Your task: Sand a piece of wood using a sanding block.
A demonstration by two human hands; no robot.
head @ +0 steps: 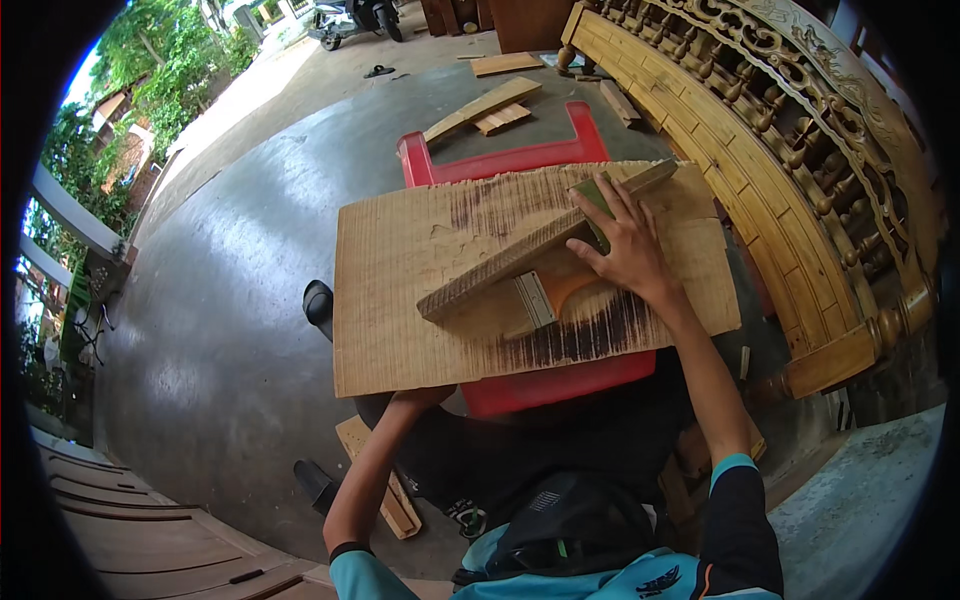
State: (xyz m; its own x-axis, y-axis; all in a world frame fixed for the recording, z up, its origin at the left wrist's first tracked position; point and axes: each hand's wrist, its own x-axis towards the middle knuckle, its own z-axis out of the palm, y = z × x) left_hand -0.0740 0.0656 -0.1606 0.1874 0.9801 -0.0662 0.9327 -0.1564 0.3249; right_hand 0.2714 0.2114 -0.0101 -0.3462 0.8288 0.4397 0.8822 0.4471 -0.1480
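A wide wooden board [397,277] lies across a red plastic stool [510,161] before me. On the board rests a narrow wooden strip [510,251], set at a slant. My right hand [626,244] is at the strip's upper right part, its fingers spread over a green block or pad [592,199] against the strip. Beside the strip, below it, lies a paintbrush [544,296] with a metal ferrule and an orange handle, partly under my right hand. My left hand [424,395] is mostly hidden beneath the board's near left edge; its fingers do not show.
A carved wooden bench [720,165] stands along the right. Wood offcuts [484,109] lie on the floor beyond the stool, and more planks [394,510] lie at lower left. Black sandals [319,304] are left of the board. A motorbike [356,22] stands far back.
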